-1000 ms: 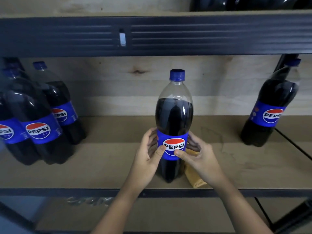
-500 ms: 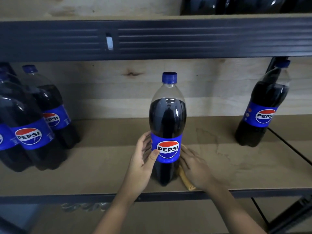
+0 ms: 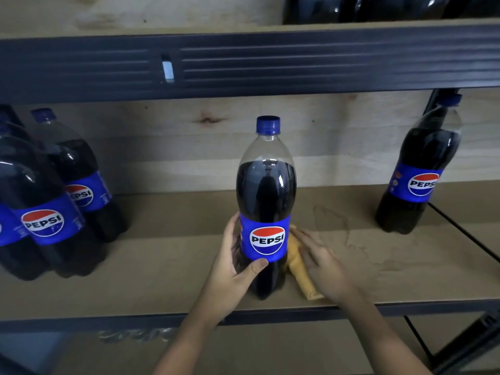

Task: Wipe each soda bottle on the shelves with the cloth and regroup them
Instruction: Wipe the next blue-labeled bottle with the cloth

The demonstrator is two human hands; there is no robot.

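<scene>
I see my left hand gripping the middle bottle, upright on the shelf. Just right of the bottle, my right hand rests flat, fingers spread, on the yellow cloth.

wall: pale wood planks | shelving: dark metal rails, tan boards | light: dim

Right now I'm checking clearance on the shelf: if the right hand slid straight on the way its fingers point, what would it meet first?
The right hand, lying flat on the yellow cloth, points up-left toward the middle Pepsi bottle. It would probably meet that bottle's label side first; depth is hard to judge.
</scene>
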